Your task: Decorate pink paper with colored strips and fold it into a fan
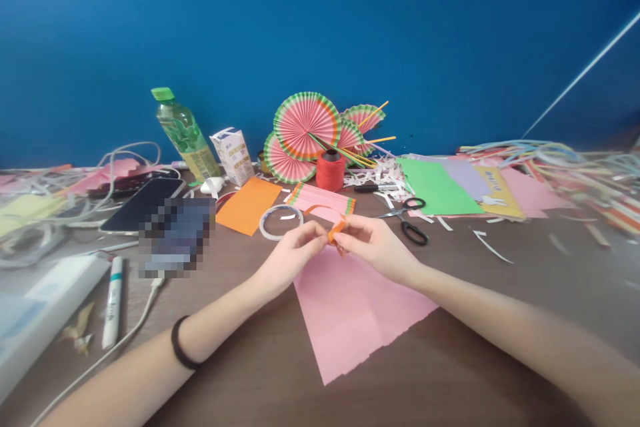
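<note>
My left hand [293,255] and my right hand [373,243] meet over the middle of the brown table [500,280], both pinching a small orange paper strip [337,229] between thumb and fingers. Under them lies a pink paper sheet [350,310] with a ragged lower edge. Just beyond my hands are a clear tape ring [280,221], a folded pink pleated paper with orange and green edges [323,201], and black-handled scissors [410,220]. A black band circles my left wrist.
Watermelon-patterned paper fans [306,125] and a red thread spool [331,171] stand at the back against the blue wall. An orange sheet [249,204], green bottle [184,133], small carton [233,155], phone [143,205], marker [113,300], cables and paper scraps clutter the left; coloured sheets [440,187] lie at right.
</note>
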`<state>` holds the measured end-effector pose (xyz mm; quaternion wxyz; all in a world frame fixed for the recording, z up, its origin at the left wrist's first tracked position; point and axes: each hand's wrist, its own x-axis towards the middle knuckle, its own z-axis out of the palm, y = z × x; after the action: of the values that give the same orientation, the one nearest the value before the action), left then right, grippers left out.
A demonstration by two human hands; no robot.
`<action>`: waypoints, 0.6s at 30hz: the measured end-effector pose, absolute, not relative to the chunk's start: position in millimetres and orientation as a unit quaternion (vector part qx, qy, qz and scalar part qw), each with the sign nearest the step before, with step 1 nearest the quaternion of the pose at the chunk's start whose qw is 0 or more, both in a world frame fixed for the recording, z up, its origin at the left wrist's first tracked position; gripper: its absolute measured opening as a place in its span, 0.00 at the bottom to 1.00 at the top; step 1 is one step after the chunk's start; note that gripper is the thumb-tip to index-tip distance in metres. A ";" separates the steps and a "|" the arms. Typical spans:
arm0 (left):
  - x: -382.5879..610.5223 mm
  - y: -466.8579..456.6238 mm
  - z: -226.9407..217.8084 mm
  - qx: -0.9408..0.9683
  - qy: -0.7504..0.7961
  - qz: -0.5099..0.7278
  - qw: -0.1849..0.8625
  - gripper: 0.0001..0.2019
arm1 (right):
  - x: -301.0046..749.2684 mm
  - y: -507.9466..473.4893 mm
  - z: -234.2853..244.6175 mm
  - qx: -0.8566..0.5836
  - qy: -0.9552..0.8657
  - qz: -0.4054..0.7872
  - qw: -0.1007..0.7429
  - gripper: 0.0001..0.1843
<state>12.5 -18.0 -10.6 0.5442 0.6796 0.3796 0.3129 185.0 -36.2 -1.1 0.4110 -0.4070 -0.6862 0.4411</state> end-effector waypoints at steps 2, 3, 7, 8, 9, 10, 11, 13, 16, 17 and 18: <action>12.4 -17.4 -10.7 0.675 0.383 0.316 0.546 0.07 | 184.5 -36.9 0.2 -0.416 -0.698 0.411 0.414 0.05; 12.3 -17.3 -10.7 0.673 0.384 0.317 0.547 0.07 | 184.3 -37.1 0.4 -0.419 -0.706 0.393 0.415 0.06; 11.9 -17.8 -10.7 0.673 0.386 0.319 0.544 0.07 | 184.3 -37.4 -1.4 -0.426 -0.733 0.331 0.413 0.06; 11.9 -18.1 -10.6 0.675 0.390 0.319 0.539 0.07 | 184.4 -37.4 -2.2 -0.428 -0.738 0.319 0.412 0.06; 11.9 -18.5 -10.5 0.677 0.393 0.320 0.534 0.07 | 184.5 -37.5 -3.1 -0.430 -0.742 0.309 0.411 0.06; 12.1 -18.8 -10.2 0.678 0.397 0.321 0.529 0.07 | 184.6 -37.7 -3.8 -0.431 -0.745 0.303 0.410 0.06; 12.3 -19.2 -9.9 0.679 0.400 0.322 0.524 0.07 | 184.6 -37.8 -4.4 -0.432 -0.746 0.300 0.409 0.06; 12.9 -19.6 -9.3 0.681 0.406 0.325 0.516 0.07 | 184.6 -38.0 -5.1 -0.434 -0.745 0.300 0.408 0.06; 13.7 -19.8 -9.1 0.685 0.416 0.326 0.501 0.06 | 184.3 -38.0 -5.6 -0.430 -0.741 0.308 0.413 0.06; 13.9 -19.8 -9.1 0.686 0.419 0.325 0.498 0.06 | 184.3 -37.9 -5.7 -0.428 -0.740 0.312 0.414 0.06; 14.0 -19.7 -9.2 0.686 0.420 0.325 0.497 0.06 | 184.2 -37.8 -5.8 -0.428 -0.738 0.316 0.415 0.06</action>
<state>14.0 -19.7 -9.2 0.4971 0.6862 0.4203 0.3246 184.2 -37.8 -5.8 0.4148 -0.4276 -0.7383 0.3162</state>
